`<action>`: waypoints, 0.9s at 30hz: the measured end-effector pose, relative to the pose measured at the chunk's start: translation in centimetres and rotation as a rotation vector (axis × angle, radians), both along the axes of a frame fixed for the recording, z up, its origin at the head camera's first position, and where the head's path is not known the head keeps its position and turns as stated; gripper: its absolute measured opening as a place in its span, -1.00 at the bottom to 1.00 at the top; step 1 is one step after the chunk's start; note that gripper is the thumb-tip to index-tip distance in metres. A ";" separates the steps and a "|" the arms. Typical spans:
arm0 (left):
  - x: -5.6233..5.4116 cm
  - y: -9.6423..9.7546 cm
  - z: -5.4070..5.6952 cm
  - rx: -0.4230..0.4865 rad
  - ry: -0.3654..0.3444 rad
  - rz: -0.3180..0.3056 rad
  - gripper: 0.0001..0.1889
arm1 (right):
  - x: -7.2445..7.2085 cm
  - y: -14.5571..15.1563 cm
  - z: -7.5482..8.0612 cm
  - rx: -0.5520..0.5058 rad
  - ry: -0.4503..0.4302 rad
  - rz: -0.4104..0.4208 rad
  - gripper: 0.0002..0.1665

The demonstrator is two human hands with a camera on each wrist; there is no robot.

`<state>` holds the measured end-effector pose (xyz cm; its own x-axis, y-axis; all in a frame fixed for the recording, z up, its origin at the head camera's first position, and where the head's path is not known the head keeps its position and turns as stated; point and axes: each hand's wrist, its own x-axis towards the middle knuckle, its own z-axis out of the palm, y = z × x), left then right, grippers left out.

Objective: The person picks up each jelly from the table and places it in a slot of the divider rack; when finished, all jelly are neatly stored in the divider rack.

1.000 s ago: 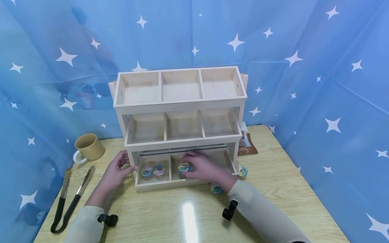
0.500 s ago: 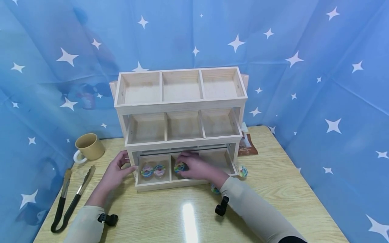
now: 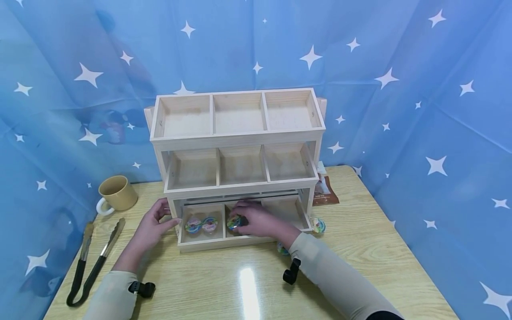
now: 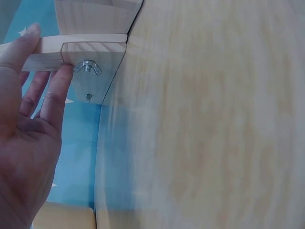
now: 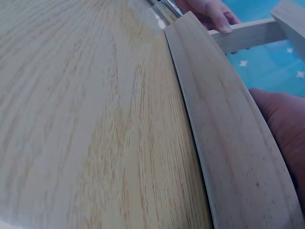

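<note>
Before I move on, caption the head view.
Left hand grips a wooden rack; right hand holds a colorful round item in its bottom middle compartment.

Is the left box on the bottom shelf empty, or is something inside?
Not empty: the head view shows two colorful round packs lying in the left box.

On the pale wood-grained table [image 3: 200,284], a three-tiered wooden rack [image 3: 240,138] is placed; at left a mug [image 3: 120,195] and black-handled tongs [image 3: 96,272] are laid, at right a brown packet [image 3: 326,192] and two colourful round pieces [image 3: 318,225].
</note>
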<state>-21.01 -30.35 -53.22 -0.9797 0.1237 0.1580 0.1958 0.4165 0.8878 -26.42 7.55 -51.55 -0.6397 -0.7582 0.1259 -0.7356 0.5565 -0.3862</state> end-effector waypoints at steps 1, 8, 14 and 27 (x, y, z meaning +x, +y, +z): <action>0.0 0.0 0.0 -0.001 -0.002 0.002 -0.34 | 0.0 0.0 -0.1 -0.001 -0.009 -0.002 -0.49; 0.0 0.2 0.1 0.002 -0.012 0.010 -0.33 | 0.0 0.0 0.1 0.005 -0.055 -0.020 -0.43; 0.1 0.2 0.3 0.004 -0.020 0.012 -0.32 | 0.2 0.1 0.2 0.002 -0.074 -0.033 -0.37; 0.1 0.1 0.3 0.010 -0.014 0.003 -0.35 | 0.4 0.5 0.3 -0.079 -0.125 -0.040 -0.38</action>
